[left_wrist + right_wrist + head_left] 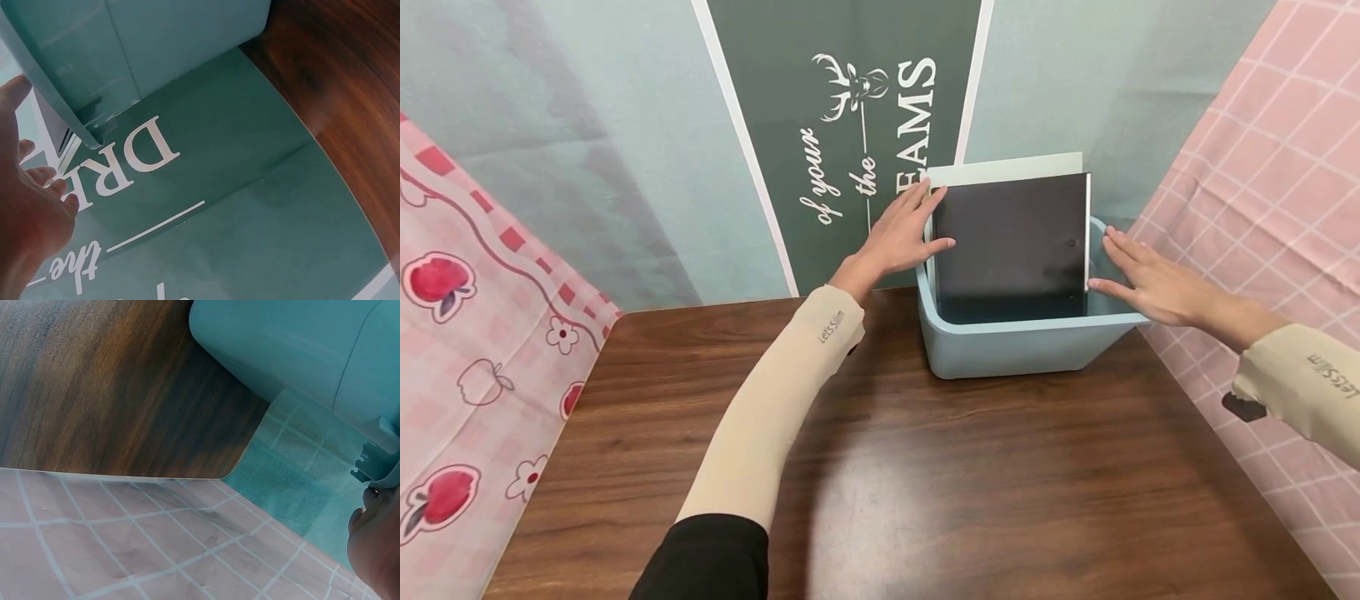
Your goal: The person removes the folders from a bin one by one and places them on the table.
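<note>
A pale blue plastic bin (1022, 350) stands at the back right of the table. Upright in it is a flat dark rectangular thing (1011, 250) with a white right edge; its lower end is hidden behind the bin's front wall. Behind that rises a pale green flat piece (1037, 165). My left hand (904, 229), fingers extended, lies along the left edge of the dark piece, thumb over its face. On the other side my right hand (1157, 279) spreads over the bin's right rim, its thumb tip right at the dark piece's white edge.
The brown wooden table (925, 483) meets a green printed backdrop (850, 125) close behind the bin. Pink checked cloth (1285, 275) hangs on the right, near the right forearm. Fruit-patterned cloth (482, 350) borders the left side.
</note>
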### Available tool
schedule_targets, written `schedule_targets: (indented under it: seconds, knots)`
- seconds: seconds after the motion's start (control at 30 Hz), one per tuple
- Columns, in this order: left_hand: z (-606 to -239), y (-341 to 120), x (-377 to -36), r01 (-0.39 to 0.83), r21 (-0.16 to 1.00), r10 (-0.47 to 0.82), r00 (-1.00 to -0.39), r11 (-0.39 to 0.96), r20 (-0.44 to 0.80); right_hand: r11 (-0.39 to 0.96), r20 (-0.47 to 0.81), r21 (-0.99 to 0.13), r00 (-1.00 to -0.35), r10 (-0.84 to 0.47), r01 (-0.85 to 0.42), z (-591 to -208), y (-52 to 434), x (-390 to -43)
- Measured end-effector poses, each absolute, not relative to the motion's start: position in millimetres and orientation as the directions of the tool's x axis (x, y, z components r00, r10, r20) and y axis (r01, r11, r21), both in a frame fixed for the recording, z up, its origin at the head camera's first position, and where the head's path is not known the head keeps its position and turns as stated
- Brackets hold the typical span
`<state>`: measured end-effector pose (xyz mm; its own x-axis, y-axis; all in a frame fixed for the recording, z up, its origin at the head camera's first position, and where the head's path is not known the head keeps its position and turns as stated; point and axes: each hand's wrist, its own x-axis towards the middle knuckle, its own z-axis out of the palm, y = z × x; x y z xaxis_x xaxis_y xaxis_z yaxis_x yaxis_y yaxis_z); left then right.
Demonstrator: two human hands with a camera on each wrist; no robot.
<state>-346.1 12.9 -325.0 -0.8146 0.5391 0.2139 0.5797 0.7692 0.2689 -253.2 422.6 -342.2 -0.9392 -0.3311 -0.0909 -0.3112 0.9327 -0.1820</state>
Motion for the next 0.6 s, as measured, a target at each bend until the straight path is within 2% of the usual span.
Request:
schedule_targets:
  seconds: [0.6]
  knots:
    - [-335, 17, -347, 0.570, 0.152, 0.539, -0.817, 0.807, 0.205, 0.935, -0.071, -0.194, -0.946, -0.317, -0.298, -344, 418, -244]
